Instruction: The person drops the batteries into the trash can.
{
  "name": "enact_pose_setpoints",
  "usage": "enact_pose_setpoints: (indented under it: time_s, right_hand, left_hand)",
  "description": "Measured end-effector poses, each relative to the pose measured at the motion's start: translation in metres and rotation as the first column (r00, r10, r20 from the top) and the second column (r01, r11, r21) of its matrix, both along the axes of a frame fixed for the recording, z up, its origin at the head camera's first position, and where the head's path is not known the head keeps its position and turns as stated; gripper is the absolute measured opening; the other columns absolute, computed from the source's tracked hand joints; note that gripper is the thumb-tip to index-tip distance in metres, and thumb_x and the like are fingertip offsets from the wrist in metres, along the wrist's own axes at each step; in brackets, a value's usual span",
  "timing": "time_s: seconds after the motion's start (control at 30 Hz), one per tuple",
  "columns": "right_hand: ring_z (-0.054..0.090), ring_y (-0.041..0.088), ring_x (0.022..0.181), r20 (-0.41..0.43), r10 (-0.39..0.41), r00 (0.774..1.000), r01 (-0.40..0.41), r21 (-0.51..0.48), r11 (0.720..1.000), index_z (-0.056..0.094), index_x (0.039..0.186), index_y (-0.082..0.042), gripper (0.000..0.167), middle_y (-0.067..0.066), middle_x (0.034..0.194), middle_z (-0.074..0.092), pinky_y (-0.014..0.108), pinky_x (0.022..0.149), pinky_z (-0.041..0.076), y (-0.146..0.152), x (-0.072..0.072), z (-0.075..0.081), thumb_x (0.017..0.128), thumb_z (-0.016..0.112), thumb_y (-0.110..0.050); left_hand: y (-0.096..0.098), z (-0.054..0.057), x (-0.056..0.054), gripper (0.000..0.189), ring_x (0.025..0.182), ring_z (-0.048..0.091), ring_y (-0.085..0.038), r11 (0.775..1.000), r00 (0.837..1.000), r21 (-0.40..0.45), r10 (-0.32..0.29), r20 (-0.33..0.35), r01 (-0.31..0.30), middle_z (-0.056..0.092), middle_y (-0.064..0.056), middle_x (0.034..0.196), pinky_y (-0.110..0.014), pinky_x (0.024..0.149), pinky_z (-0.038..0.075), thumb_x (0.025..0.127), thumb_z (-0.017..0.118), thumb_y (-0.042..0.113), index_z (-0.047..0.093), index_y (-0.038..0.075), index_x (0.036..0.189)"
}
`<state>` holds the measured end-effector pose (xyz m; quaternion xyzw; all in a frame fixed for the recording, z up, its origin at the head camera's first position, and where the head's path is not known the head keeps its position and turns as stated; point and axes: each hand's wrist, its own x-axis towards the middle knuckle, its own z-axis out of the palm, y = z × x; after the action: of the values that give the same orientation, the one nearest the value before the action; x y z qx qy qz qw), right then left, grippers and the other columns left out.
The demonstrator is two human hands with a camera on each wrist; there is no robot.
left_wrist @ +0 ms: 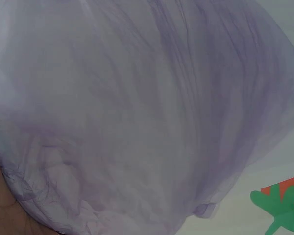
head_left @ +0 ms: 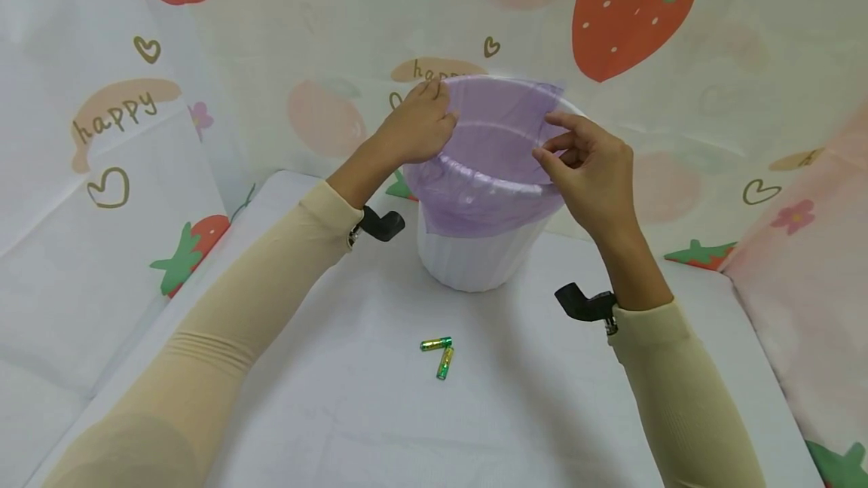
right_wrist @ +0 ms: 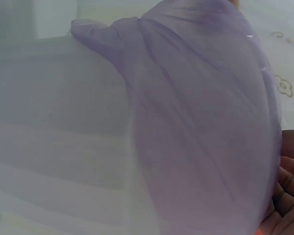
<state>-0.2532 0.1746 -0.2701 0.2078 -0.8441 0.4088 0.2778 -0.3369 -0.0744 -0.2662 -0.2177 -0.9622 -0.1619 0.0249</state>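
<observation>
A white trash bin (head_left: 468, 266) stands at the back of the table with a translucent purple trash bag (head_left: 488, 213) inside it, folded over the front of its rim. At the left rim my left hand (head_left: 420, 123) grips the bag, thumb toward the inside. My right hand (head_left: 593, 164), fingers curled, pinches the bag's edge at the right rim. In the left wrist view the bag (left_wrist: 112, 122) fills most of the picture. The right wrist view has the bag (right_wrist: 201, 127) over part of the bin's side (right_wrist: 54, 122), with curled fingers (right_wrist: 289, 191) at the right.
Two green and gold batteries (head_left: 436, 343) lie on the white tabletop (head_left: 366, 398) in front of the bin. Printed curtains (head_left: 305, 36) with strawberries hang behind and at both sides. A black wrist camera (head_left: 585, 303) is strapped to each wrist.
</observation>
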Motion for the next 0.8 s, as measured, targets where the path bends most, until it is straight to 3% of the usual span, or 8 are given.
enact_pose_setpoints:
  time_s: [0.33, 0.57, 0.8]
  right_hand:
    - [0.063, 0.005, 0.064, -0.005, 0.027, 1.000, -0.027, -0.029, 0.999, 0.076, 0.114, -0.004, 0.025, 0.013, 0.088, 0.074, 0.012, 0.062, 0.052, -0.001, 0.005, 0.001, 0.089, 0.078, -0.007]
    - [0.061, 0.005, 0.064, -0.121, 0.056, 0.991, -0.060, -0.028, 0.998, 0.078, 0.108, -0.003, 0.018, 0.009, 0.086, 0.074, 0.012, 0.064, 0.052, -0.003, 0.019, 0.000, 0.089, 0.077, -0.005]
    - [0.063, 0.004, 0.066, -0.179, 0.076, 0.981, -0.080, -0.016, 0.997, 0.078, 0.103, -0.001, 0.015, 0.006, 0.086, 0.075, 0.013, 0.064, 0.053, -0.006, 0.037, -0.004, 0.089, 0.075, -0.001]
  left_hand:
    - [0.001, 0.000, 0.000, 0.063, 0.156, -0.002, -0.033, 1.000, 1.000, -0.003, 0.003, -0.001, -0.003, 0.002, -0.025, 0.167, -0.033, 0.126, -0.004, 0.111, 0.020, 0.030, 0.008, -0.012, 0.157]
    - [-0.001, 0.001, 0.000, 0.063, 0.156, -0.002, -0.034, 1.000, 1.000, -0.009, -0.002, -0.005, 0.002, 0.002, -0.025, 0.167, -0.033, 0.126, -0.005, 0.110, 0.020, 0.028, 0.007, -0.012, 0.157]
    - [0.000, 0.001, 0.000, 0.063, 0.156, -0.002, -0.033, 1.000, 1.000, -0.006, -0.003, 0.001, 0.003, 0.002, -0.025, 0.167, -0.033, 0.126, -0.006, 0.110, 0.019, 0.029, 0.007, -0.012, 0.157]
